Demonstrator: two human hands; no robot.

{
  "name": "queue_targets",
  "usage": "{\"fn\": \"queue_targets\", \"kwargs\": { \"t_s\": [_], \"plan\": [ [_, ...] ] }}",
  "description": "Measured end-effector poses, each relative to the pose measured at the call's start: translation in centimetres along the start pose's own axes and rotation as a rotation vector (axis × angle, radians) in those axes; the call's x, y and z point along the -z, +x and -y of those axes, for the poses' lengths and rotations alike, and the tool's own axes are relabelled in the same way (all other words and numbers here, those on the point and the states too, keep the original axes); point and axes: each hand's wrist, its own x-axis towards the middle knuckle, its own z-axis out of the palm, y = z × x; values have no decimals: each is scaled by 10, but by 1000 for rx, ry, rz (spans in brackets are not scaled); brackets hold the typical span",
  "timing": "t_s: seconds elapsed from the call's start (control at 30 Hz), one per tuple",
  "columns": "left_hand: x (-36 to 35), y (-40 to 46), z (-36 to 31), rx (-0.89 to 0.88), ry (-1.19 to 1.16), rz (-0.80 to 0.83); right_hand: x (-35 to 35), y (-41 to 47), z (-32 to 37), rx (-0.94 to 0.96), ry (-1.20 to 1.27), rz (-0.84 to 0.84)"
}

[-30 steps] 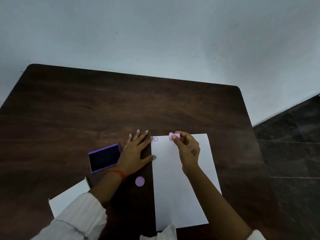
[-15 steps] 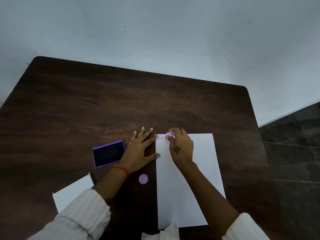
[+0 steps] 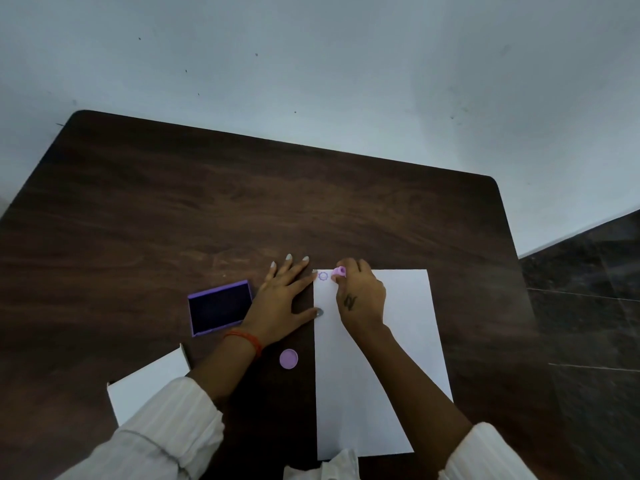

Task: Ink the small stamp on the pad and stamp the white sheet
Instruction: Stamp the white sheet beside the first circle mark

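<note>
Two hands, left hand [image 3: 282, 299] flat (splayed), right hand [image 3: 360, 299] pinching stamp [image 3: 338, 271]

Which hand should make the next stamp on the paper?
The right hand, most likely. It already pinches the small pink stamp over the top of the paper, beside the purple mark. The left hand lies flat, steadying the paper's edge.

Purple cap [image 3: 288, 358], white box [image 3: 149, 384], table [image 3: 242, 209]
</note>
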Motion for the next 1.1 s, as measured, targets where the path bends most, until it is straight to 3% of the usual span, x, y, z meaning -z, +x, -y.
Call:
{"fn": "queue_targets", "kwargs": {
  "t_s": [0.57,0.73,1.1],
  "plan": [
    [-1,1,1,-6,-4,-9,-19,2,-2,143,-34,-181],
    [-1,0,1,-9,-12,-13,-20,8,-9,265,-114,-206],
    [-4,1,2,-17,-11,-35,-19,12,-13,323,-162,-205]
  ]
}}
